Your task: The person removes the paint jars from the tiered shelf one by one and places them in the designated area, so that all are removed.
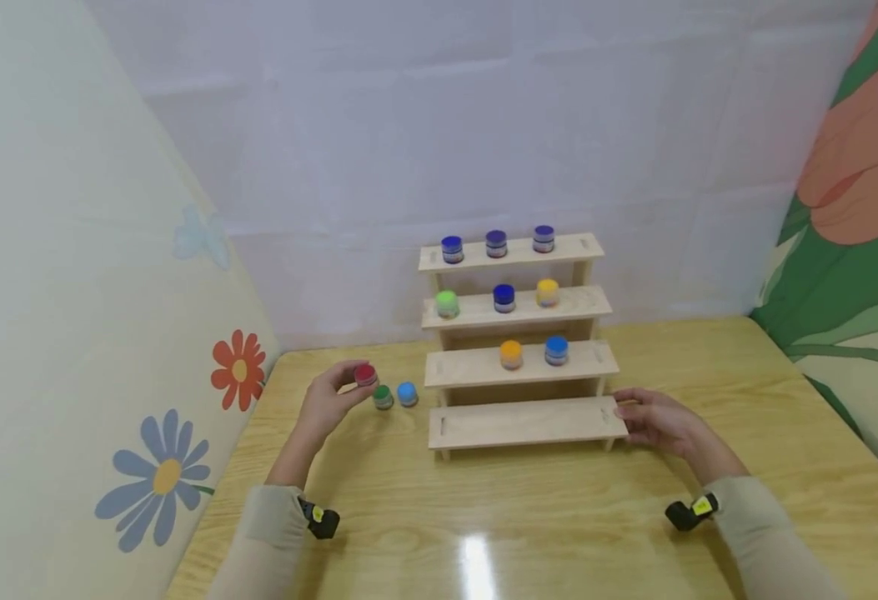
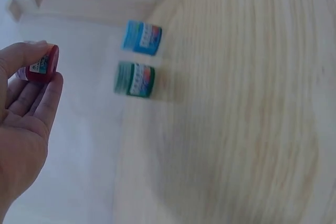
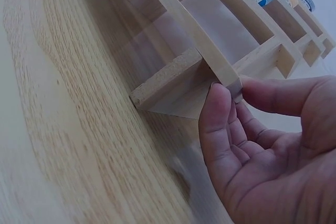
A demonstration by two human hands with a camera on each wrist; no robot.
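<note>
My left hand (image 1: 331,398) holds a small red paint jar (image 1: 366,375) between thumb and fingers, over the table left of the rack. In the left wrist view the red jar (image 2: 43,65) is tipped, its label showing past the thumb. A green paint jar (image 1: 383,397) and a light blue paint jar (image 1: 407,394) stand side by side on the table close to that hand. At the other side, my right hand (image 1: 659,421) pinches the right end of the lowest step of a wooden tiered rack (image 1: 524,423). Thumb and index finger (image 3: 218,103) grip the board's corner.
Several jars stand on the upper three steps, among them a light green jar (image 1: 447,305), a yellow jar (image 1: 547,293), an orange jar (image 1: 510,355) and a blue jar (image 1: 556,351). A white cloth wall (image 1: 333,167) rises behind the wooden table (image 1: 408,517); flowered panels flank it.
</note>
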